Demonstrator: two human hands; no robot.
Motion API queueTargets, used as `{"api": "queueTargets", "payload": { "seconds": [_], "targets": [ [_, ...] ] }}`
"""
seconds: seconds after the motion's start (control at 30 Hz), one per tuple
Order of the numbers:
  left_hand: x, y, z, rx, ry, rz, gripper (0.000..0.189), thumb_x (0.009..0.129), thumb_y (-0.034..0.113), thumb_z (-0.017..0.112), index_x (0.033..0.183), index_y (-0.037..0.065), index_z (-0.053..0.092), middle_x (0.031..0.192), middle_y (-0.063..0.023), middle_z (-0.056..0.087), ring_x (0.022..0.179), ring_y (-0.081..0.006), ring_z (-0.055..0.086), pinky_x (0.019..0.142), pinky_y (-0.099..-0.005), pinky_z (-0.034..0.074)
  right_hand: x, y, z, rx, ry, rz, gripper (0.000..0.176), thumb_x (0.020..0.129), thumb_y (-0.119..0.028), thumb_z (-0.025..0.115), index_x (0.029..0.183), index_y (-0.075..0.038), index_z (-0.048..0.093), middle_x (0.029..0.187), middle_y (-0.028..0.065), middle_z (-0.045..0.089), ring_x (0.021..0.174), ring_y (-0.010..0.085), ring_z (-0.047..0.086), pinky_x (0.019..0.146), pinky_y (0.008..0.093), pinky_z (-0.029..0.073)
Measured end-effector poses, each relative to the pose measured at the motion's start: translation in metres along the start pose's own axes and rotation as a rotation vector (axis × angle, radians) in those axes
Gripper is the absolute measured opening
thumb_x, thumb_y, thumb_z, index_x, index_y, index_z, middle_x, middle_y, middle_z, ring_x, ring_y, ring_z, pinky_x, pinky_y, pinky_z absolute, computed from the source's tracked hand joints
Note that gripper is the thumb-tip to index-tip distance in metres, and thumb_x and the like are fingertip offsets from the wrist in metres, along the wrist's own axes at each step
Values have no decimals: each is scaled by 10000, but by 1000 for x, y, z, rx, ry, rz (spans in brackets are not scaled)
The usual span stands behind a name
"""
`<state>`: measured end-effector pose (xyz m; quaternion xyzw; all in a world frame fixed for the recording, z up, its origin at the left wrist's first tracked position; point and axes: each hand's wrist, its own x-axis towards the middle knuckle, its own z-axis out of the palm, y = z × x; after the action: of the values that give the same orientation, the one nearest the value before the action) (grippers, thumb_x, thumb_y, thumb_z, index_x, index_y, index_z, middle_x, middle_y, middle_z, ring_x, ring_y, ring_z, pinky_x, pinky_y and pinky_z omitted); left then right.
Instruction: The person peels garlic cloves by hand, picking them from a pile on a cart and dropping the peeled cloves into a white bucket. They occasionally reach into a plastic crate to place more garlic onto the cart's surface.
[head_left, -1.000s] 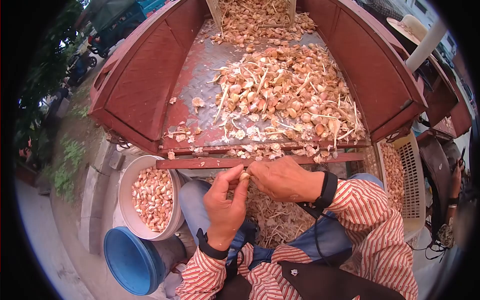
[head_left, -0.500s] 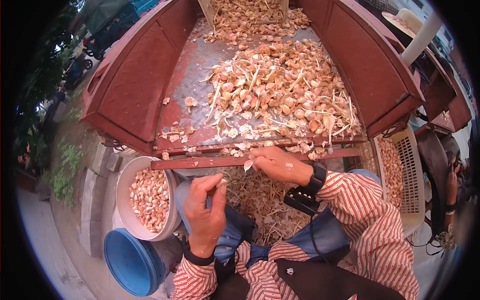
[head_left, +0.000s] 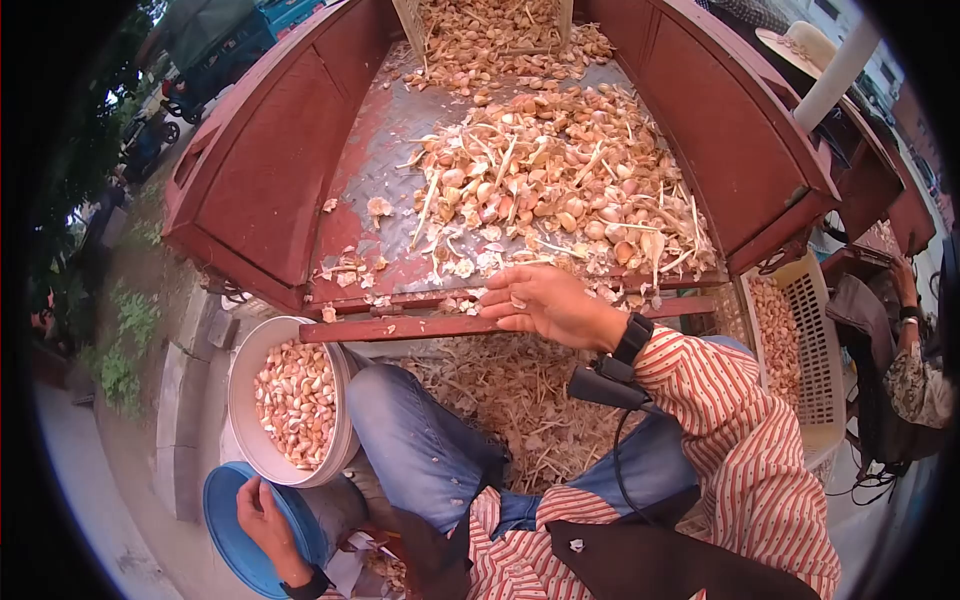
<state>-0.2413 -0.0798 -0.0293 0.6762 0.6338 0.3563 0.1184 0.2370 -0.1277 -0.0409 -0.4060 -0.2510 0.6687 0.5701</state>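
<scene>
Grip wide on right hand (head_left: 540,305), fingers loose, near papery knobbly beige garlic pile (head_left: 560,190) at twelve o'clock; left hand (head_left: 262,515) flat on smooth round blue plastic tub (head_left: 222,530), seven o'clock

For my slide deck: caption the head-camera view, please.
Right hand reaches toward the garlic heap on a red cart; left hand rests on a blue tub.

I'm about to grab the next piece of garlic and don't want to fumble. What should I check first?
1. Right hand open: ok.
2. Garlic pile on the cart bed just ahead of its fingers: ok.
3. White bucket of cloves has room: ok.
4. Left hand free: not ok, it rests on the blue basin.
5. Left hand gripping anything: cannot tell.
</scene>
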Motion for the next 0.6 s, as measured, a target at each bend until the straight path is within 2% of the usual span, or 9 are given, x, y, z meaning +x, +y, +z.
{"api": "queueTargets", "payload": {
  "seconds": [0.07, 0.17, 0.23, 0.27, 0.33, 0.4, 0.5, 0.53, 0.6],
  "targets": [
    [3, 114, 47, -289, -169, 34, 154, 868, 71, 530, 949, -46, 590, 802, -56, 597, 725, -119, 543, 680, -227, 433, 0, 3, 6, -56, -10, -67, 280, 936, -140, 409, 1163, 23, 435, 1095, 145, 537, 970, 188, 563, 813, 290, 481],
    [-11, 203, 124, -743, -738, 10, 257, 895, 98, 522, 1114, -37, 510, 961, -90, 607, 801, -119, 595, 690, -226, 480, -6, 9, 12, -115, -36, -229, 299, 941, -132, 405, 1199, 18, 421, 1169, 150, 525, 1032, 188, 551, 850, 285, 467],
    [-25, 237, 179, -963, -897, -60, 257, 898, 112, 522, 1115, -26, 507, 1000, -92, 609, 811, -133, 608, 672, -231, 490, -11, 12, 20, -161, -86, -365, 320, 949, -148, 396, 1227, 10, 409, 1204, 148, 515, 1051, 187, 546, 878, 282, 453],
    [-28, 248, 194, -1107, -919, -126, 250, 899, 108, 521, 1110, -26, 510, 997, -89, 609, 813, -131, 607, 679, -232, 496, -14, 13, 23, -139, -91, -352, 343, 955, -162, 391, 1252, 10, 400, 1225, 143, 510, 1071, 181, 536, 909, 280, 430],
    [-32, 259, 213, -1378, -955, -274, 236, 900, 100, 519, 1100, -26, 516, 990, -82, 608, 817, -128, 606, 693, -236, 510, -14, 11, 16, -340, -60, -476, 333, 952, -157, 394, 1243, 4, 416, 1223, 129, 515, 1093, 191, 524, 919, 290, 421],
    [-32, 256, 217, -1456, -994, -346, 213, 898, 94, 522, 1081, -14, 527, 959, -68, 608, 795, -115, 602, 687, -222, 512, -15, 11, 10, -603, -3, -649, 315, 936, -133, 418, 1223, -7, 449, 1184, 112, 544, 1100, 237, 523, 914, 320, 417],
    [-29, 257, 216, -1528, -1030, -432, 175, 893, 90, 532, 1043, 0, 540, 902, -46, 607, 745, -88, 589, 654, -190, 502, -18, 3, 8, -850, 59, -729, 314, 916, -121, 444, 1212, -18, 462, 1121, 122, 569, 1065, 287, 539, 905, 344, 418],
    [-26, 257, 215, -1549, -1037, -450, 162, 891, 89, 536, 1028, 4, 544, 880, -39, 607, 726, -78, 583, 638, -178, 496, -16, 0, 6, -1028, 96, -870, 319, 903, -121, 460, 1207, -24, 471, 1085, 150, 576, 1026, 318, 549, 885, 354, 425],
    [-23, 256, 215, -1480, -1004, -360, 139, 890, 92, 540, 1000, 7, 552, 842, -34, 607, 688, -66, 564, 606, -168, 473, -15, -3, 3, -1105, 106, -871, 301, 903, -134, 465, 1183, -26, 485, 1059, 164, 576, 995, 320, 557, 849, 355, 438]
  ]
}}
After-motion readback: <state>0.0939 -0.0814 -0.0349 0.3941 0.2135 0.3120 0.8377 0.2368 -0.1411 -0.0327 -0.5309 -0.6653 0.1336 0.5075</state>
